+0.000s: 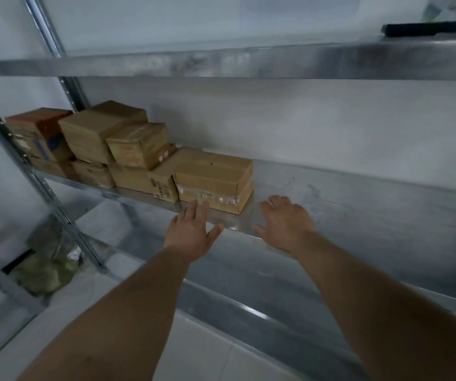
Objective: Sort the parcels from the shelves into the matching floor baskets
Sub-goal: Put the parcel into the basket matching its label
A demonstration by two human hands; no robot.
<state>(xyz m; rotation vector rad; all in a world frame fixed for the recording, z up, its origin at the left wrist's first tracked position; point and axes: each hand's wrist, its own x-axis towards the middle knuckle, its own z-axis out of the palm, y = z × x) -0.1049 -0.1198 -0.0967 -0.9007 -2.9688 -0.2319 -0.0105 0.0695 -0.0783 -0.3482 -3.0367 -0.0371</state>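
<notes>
Several brown cardboard parcels are stacked on the left part of a metal shelf [345, 193]. The nearest one, a flat taped parcel [216, 180], lies at the right end of the row. My left hand [192, 229] reaches with straight fingers to the parcel's front face, fingertips at or just short of it. My right hand [284, 221] hovers open over the bare shelf just right of the parcel, holding nothing. A parcel with red print [40, 123] tops the far left stack. No floor basket is in view.
An upper shelf [221, 63] runs overhead with a black object [427, 27] at its right end. A lower shelf [249, 306] sits below my arms. The rack's upright post [37, 182] stands at left. A greenish bag [42, 270] lies on the tiled floor.
</notes>
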